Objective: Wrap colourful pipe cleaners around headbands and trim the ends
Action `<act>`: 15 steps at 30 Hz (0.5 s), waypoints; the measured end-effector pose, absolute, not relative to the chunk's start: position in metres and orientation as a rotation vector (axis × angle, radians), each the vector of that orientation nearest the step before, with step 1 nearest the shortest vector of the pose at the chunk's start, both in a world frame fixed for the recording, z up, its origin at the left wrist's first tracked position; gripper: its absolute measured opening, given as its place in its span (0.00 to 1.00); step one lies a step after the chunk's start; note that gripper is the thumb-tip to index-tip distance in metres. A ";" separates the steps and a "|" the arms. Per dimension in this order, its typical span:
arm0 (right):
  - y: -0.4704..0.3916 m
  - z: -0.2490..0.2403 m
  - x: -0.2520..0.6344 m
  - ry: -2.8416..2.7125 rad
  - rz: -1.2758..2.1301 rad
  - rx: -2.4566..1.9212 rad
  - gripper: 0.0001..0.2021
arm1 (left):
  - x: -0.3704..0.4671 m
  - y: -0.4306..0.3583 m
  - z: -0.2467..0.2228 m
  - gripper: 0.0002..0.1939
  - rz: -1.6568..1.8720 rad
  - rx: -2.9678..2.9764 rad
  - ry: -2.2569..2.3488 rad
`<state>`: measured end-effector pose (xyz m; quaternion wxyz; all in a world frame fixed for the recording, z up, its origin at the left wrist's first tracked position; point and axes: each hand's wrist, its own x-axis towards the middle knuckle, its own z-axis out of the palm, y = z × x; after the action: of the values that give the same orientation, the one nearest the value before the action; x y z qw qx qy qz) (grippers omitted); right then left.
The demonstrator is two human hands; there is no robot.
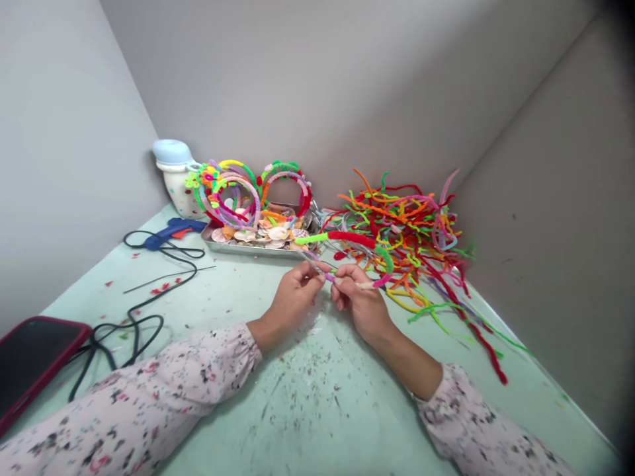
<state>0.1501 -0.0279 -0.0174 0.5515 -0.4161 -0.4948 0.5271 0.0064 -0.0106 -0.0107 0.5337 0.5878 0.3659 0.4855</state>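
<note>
A headband (352,237) wrapped in lime, red, green, pink and white fuzzy stem curves above my hands over the middle of the table. My left hand (296,294) pinches a purple stretch near one end of it, fingertips pressed together. Close beside it, my right hand (361,301) is closed on the band where purple meets the pale part. The two hands nearly touch. A thin grey piece sticks up by my left fingertips; its lower end is hidden by the fingers.
Behind stands a metal tray (248,249) of shells with finished colourful hoops (238,198) on it. A tangled pile of pipe cleaners (407,225) lies right. Left are a blue glue gun (171,231), a black cord (133,317), a phone (37,363) and a white cup (181,188).
</note>
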 end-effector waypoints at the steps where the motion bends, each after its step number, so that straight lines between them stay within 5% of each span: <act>1: -0.028 -0.017 0.150 -1.170 1.244 -0.987 0.03 | 0.007 -0.011 -0.011 0.10 1.161 1.405 0.870; 15: -0.034 -0.012 0.147 -1.269 1.044 -1.107 0.05 | 0.007 -0.010 -0.013 0.10 1.210 1.529 1.066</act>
<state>0.1473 -0.0338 -0.0118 0.5482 -0.4672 -0.5357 0.4408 0.0071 -0.0096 -0.0134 0.4438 0.6165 0.4298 0.4881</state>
